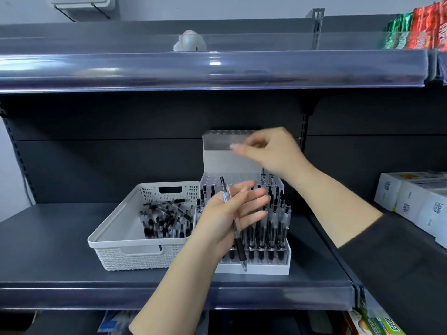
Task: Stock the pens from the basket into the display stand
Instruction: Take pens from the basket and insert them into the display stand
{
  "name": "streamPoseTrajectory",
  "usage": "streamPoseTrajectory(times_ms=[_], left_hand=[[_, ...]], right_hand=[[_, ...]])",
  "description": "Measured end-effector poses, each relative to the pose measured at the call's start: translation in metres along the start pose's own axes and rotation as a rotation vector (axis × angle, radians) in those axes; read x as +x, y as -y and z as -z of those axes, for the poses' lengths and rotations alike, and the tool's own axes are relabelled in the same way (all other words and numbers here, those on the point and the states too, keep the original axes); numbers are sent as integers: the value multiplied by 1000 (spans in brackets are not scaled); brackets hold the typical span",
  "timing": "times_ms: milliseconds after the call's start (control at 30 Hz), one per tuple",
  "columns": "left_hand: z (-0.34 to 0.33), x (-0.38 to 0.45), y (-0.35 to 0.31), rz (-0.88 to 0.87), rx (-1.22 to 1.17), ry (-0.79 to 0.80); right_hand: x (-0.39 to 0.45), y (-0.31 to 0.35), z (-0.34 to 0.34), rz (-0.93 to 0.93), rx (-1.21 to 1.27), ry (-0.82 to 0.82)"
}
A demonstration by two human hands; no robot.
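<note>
A white woven basket (113,240) sits on the dark shelf with several black-and-clear pens (164,221) lying loose in it. Right beside it stands the clear tiered display stand (266,268). Its front tier is packed with upright pens, its middle tier has a few at the right (266,177), and its top tier (225,139) shows none. My left hand (229,213) hovers before the stand, thumb pinching one pen (238,240) across the outstretched fingers, tip down. My right hand (268,151), blurred, is above the middle tier with loosely curled fingers and nothing in it.
White boxes (416,204) stand on the shelf at the right. The upper shelf (217,68) overhangs close above the stand and carries red and green packets (420,30) and a pale object (191,42). More packaged goods (377,322) sit below.
</note>
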State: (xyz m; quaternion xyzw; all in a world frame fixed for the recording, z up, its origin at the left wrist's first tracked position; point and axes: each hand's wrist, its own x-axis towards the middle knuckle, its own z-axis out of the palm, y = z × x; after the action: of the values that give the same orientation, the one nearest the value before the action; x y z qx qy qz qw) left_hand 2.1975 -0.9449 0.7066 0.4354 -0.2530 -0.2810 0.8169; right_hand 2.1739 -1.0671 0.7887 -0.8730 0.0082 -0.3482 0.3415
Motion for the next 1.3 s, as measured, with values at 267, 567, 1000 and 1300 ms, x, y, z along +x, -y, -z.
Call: streamPoseTrajectory(times_ms=[267,567,1000,1300], left_hand=[[-7,-3,3,-38,149,51],[-7,-7,5,-1,91,65],[8,-7,-1,-2,-50,-70],[19,-11,-5,-24,-92,-159]], right_hand=[[-47,6,-15,-25,-249,152],[-42,-1,0,-119,156,-81],[2,-17,15,-214,408,-434],[28,-47,-2,-71,-74,-465]])
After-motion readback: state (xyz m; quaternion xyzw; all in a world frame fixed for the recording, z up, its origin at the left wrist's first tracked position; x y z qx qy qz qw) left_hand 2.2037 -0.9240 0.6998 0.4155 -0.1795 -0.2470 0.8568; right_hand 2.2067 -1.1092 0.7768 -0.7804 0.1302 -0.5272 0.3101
